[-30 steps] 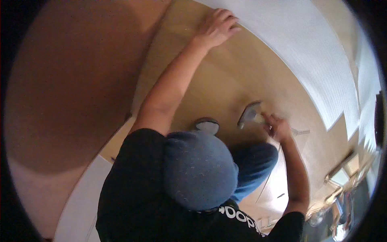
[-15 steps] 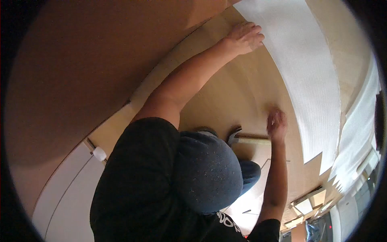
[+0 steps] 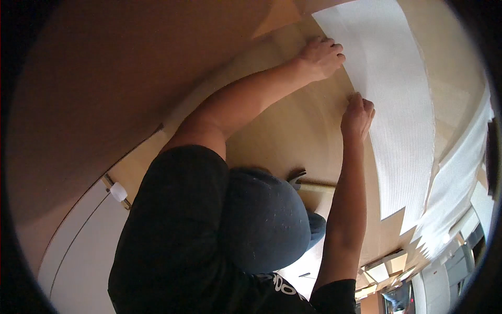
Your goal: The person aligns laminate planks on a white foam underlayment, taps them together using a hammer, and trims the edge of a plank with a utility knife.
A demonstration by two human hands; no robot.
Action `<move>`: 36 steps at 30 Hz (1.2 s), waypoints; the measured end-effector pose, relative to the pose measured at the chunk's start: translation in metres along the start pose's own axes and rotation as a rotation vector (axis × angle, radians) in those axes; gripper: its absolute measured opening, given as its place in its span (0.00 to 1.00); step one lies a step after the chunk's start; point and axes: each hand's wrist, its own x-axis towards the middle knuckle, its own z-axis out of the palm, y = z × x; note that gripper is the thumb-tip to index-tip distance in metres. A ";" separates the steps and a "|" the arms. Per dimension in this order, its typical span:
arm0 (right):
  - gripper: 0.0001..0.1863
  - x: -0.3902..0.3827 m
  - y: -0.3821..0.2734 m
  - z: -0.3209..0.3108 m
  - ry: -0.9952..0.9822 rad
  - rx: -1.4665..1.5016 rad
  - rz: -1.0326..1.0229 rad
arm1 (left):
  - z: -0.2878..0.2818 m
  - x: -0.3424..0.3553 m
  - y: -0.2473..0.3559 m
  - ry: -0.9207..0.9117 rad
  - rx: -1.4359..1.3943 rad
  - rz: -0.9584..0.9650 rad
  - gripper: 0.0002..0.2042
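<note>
My left hand [image 3: 321,58] rests at the edge of a long white textured sheet [image 3: 397,120], fingers bent onto that edge. Lower along the same edge, my right hand [image 3: 357,118] has its fingers closed on the sheet. Both are on a wide light-brown board [image 3: 277,120]. A hammer with a pale handle [image 3: 316,186] lies on the board below my hands, its dark head to the left.
A large reddish-brown surface [image 3: 94,89] fills the left, beside a white panel [image 3: 76,251] with a small white object [image 3: 119,192]. More white sheeting [image 3: 455,167] lies at the right, with wooden pieces [image 3: 381,269] toward the lower right. My knee shows below.
My right hand has let go of the hammer, leaving it on the board, and moved up to the white sheet's edge. My left hand has shifted right along that edge.
</note>
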 end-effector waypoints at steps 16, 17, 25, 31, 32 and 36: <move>0.32 -0.017 -0.003 0.035 0.055 -0.131 0.073 | -0.005 -0.035 -0.009 0.156 -0.067 0.110 0.24; 0.32 -0.015 0.006 0.043 0.101 -0.132 0.006 | -0.003 -0.034 -0.008 0.111 -0.077 0.111 0.27; 0.40 -0.028 0.033 -0.014 0.284 0.016 0.030 | -0.015 -0.046 -0.008 -0.049 -0.050 -0.013 0.30; 0.40 -0.055 0.122 0.015 0.164 0.000 0.091 | -0.003 -0.029 -0.019 -0.035 0.093 -0.026 0.32; 0.40 -0.059 0.126 0.015 0.175 -0.012 0.127 | -0.012 -0.022 -0.008 -0.097 0.128 -0.088 0.31; 0.38 -0.118 0.128 0.025 0.193 0.075 0.174 | -0.009 -0.022 -0.024 -0.011 0.163 0.003 0.27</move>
